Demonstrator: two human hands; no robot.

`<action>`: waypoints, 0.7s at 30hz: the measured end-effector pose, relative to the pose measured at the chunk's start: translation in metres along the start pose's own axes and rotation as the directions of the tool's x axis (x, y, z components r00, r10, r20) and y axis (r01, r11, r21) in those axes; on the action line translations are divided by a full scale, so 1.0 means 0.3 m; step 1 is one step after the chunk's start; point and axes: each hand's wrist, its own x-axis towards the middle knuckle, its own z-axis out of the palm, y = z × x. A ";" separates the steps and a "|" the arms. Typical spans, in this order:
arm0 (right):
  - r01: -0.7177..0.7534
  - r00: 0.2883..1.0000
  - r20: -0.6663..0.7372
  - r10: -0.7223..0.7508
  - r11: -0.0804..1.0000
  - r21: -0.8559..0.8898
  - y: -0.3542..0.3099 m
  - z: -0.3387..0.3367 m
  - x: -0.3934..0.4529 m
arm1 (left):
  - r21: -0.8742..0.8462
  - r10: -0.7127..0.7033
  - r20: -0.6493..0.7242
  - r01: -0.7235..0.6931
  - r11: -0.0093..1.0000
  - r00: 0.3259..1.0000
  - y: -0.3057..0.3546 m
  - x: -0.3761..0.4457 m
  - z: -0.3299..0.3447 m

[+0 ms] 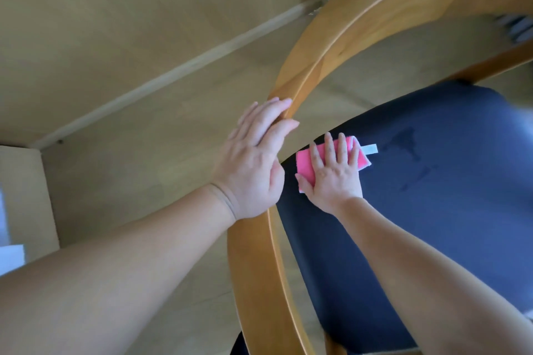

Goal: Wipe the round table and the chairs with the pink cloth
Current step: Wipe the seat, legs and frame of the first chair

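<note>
A chair with a curved wooden back rail (314,55) and a dark blue padded seat (450,181) fills the right half of the view. My left hand (253,164) grips the wooden rail from the outside, fingers wrapped over its top edge. My right hand (334,173) lies flat, fingers spread, pressing the folded pink cloth (307,163) onto the seat near its left edge. A white tag sticks out of the cloth to the right. Darker damp streaks (403,141) mark the seat beyond the cloth. The round table is not in view.
Light wooden floor (161,153) spreads to the left, meeting a wall with a pale skirting board (173,72). A light cabinet or box corner (23,196) stands at the left edge. Another wooden chair part (496,63) crosses the upper right.
</note>
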 end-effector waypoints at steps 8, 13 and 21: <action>0.235 0.972 -0.004 -0.236 0.971 -0.043 -0.115 0.006 0.038 | 0.045 0.170 0.066 -0.173 0.984 0.983 -0.002 0.010 0.005; 0.241 0.968 0.064 -0.243 0.970 0.035 -0.108 -0.014 -0.028 | 0.057 0.160 0.098 -0.166 0.985 0.982 -0.002 0.011 0.011; 0.454 0.888 0.055 -0.457 0.889 0.066 0.022 -0.118 0.022 | 0.039 0.184 0.105 -0.189 0.981 0.977 -0.007 0.014 0.014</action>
